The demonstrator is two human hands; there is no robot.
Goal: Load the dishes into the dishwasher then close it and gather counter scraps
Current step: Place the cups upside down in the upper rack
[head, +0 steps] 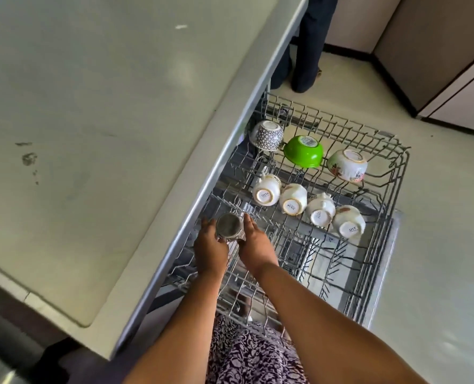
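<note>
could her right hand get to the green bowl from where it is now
Probably yes. The right hand is busy on the steel cup with the left hand, but the green bowl sits uncovered farther back on the upper rack, past low cups.

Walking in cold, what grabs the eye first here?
Probably the bright green bowl, upside down at the back of the pulled-out dishwasher rack, between two patterned bowls. Next, the left hand and right hand cupping a steel cup at the rack's near-left side.
</note>
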